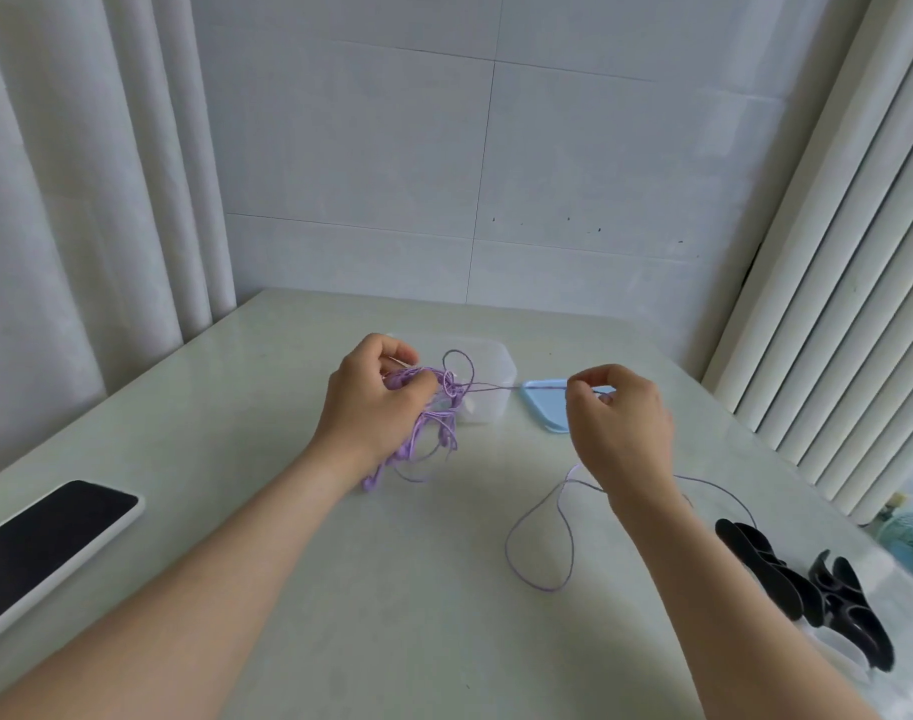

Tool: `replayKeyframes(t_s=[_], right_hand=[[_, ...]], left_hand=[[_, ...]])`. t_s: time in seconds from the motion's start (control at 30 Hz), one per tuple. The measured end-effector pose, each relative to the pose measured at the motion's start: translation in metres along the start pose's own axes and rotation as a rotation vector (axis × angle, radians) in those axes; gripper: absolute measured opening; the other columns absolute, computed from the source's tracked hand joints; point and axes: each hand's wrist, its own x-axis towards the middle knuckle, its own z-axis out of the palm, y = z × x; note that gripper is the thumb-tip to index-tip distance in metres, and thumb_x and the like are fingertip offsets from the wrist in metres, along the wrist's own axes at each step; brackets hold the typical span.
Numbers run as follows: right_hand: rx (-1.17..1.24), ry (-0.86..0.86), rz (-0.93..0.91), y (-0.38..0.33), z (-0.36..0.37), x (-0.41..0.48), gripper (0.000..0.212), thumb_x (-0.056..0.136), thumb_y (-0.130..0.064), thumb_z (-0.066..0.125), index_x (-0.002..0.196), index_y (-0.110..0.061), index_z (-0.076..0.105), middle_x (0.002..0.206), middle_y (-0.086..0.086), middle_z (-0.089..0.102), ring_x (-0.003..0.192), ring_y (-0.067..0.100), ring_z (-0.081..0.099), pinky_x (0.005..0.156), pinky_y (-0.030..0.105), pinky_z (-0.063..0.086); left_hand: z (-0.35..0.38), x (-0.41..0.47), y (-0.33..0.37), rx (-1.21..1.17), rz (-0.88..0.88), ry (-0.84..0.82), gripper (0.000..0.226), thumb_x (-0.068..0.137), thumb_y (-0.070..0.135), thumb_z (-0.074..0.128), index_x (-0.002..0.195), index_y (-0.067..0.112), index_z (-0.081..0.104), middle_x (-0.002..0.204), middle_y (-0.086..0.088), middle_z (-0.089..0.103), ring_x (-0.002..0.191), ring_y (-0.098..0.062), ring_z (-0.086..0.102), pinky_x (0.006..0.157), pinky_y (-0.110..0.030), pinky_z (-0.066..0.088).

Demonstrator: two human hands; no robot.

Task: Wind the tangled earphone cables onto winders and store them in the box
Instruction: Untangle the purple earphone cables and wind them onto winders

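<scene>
The left hand (376, 402) is curled round a tangle of purple cable (420, 433), fingers closed on the bunch and holding it up off the desk (340, 589). Loose loops and ends hang below its palm, the lowest just by the wrist

The right hand (618, 423) pinches a single strand of the same cable between thumb and forefinger, with the other fingers curled in. That strand runs straight and taut from the pinch across to a small knot just right of the left hand's fingers. One open loop stands up above the knot. From under the right wrist the free length drops to the desk and lies in a slack loop just left of the right forearm. Another run passes out to the right of the forearm toward the winders (787, 579)

A clear box (491, 363) stands just beyond the left hand's fingertips, partly behind the tangle. A pale blue lid (545, 407) lies flat between the box and the right hand, its right part hidden behind that hand's fingers

The black winders lie in a heap to the right of the right forearm, well apart from both hands; how many there are I cannot tell. A phone (44, 543) with a dark screen lies face up to the left of the left forearm
</scene>
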Motion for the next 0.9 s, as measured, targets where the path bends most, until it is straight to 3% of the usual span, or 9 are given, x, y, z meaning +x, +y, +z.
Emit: replayKeyframes(t_s=[0.1,0.17,0.27,0.33,0.47,0.63,0.73,0.8,0.9], right_hand=[[-0.155,-0.076,-0.072,0.006,0.005,0.001,0.044,0.089,-0.015,0.049,0.125,-0.027,0.070,0.127,0.011,0.060,0.118,0.027,0.052,0.099,0.036,0.041],[-0.204,-0.064,-0.136,0.005,0.009,-0.003,0.053,0.089,-0.007,0.049,0.138,-0.021,0.062,0.137,0.011,0.048,0.129,0.030,0.041,0.107,0.034,0.030],[-0.118,-0.021,-0.332,-0.001,0.013,-0.012,0.048,0.085,0.002,0.051,0.125,-0.023,0.064,0.127,0.001,0.047,0.120,0.023,0.046,0.099,0.029,0.037],[-0.039,-0.028,-0.476,-0.009,0.013,-0.019,0.033,0.083,0.001,0.059,0.103,-0.023,0.069,0.110,-0.003,0.057,0.099,0.013,0.057,0.083,0.022,0.042],[-0.018,-0.297,-0.642,-0.017,0.016,-0.034,0.016,0.078,-0.012,0.072,0.084,-0.027,0.070,0.067,-0.008,0.066,0.064,0.014,0.062,0.063,0.017,0.045],[-0.303,-0.455,-0.678,-0.004,0.029,-0.038,0.038,0.076,-0.049,0.074,0.113,-0.040,0.069,0.079,-0.014,0.059,0.073,0.005,0.054,0.069,0.029,0.050],[-0.314,-0.386,-0.638,0.001,0.034,-0.032,0.023,0.085,-0.042,0.075,0.108,-0.037,0.073,0.078,-0.014,0.061,0.072,0.006,0.054,0.069,0.036,0.053],[-0.268,-0.343,-0.592,0.003,0.035,-0.027,0.011,0.087,-0.034,0.076,0.098,-0.034,0.076,0.071,-0.015,0.066,0.069,0.006,0.058,0.069,0.032,0.054],[-0.187,-0.262,-0.514,0.003,0.032,-0.023,0.003,0.090,-0.028,0.078,0.090,-0.030,0.078,0.061,-0.015,0.068,0.067,0.003,0.061,0.069,0.008,0.042]], left_hand=[[0.002,-0.001,0.000,-0.094,-0.064,-0.120,0.018,0.088,0.030,0.081,0.094,0.016,0.072,0.080,0.000,0.074,0.061,-0.013,0.063,0.062,-0.033,0.056],[0.002,-0.003,0.002,-0.142,-0.093,-0.161,0.016,0.093,0.022,0.078,0.097,0.008,0.073,0.081,-0.006,0.076,0.059,-0.016,0.066,0.056,-0.029,0.056],[0.001,-0.004,0.005,-0.207,-0.104,-0.175,0.014,0.097,0.016,0.074,0.100,0.003,0.073,0.088,-0.014,0.077,0.061,-0.017,0.070,0.052,-0.024,0.055],[0.000,-0.003,0.005,-0.232,-0.115,-0.170,0.013,0.098,0.017,0.073,0.101,0.004,0.074,0.088,-0.012,0.078,0.064,-0.016,0.072,0.053,-0.024,0.055],[0.000,-0.001,0.001,-0.187,-0.093,-0.171,0.013,0.101,0.021,0.069,0.097,0.013,0.077,0.089,-0.007,0.080,0.074,-0.014,0.073,0.062,-0.025,0.058],[-0.001,0.005,-0.001,-0.177,-0.182,-0.219,0.034,0.096,0.001,0.041,0.100,0.010,0.073,0.092,-0.012,0.080,0.075,-0.024,0.075,0.071,-0.036,0.058],[-0.003,0.005,0.000,-0.218,-0.213,-0.243,0.041,0.088,-0.009,0.031,0.102,0.003,0.069,0.097,-0.017,0.078,0.077,-0.028,0.076,0.065,-0.040,0.062],[-0.004,0.006,-0.001,-0.222,-0.200,-0.239,0.043,0.086,-0.013,0.029,0.098,0.000,0.068,0.096,-0.020,0.076,0.079,-0.032,0.077,0.068,-0.043,0.065],[-0.006,0.010,-0.009,-0.146,-0.145,-0.210,0.044,0.086,-0.017,0.031,0.091,0.002,0.070,0.093,-0.018,0.078,0.076,-0.029,0.075,0.076,-0.041,0.065]])
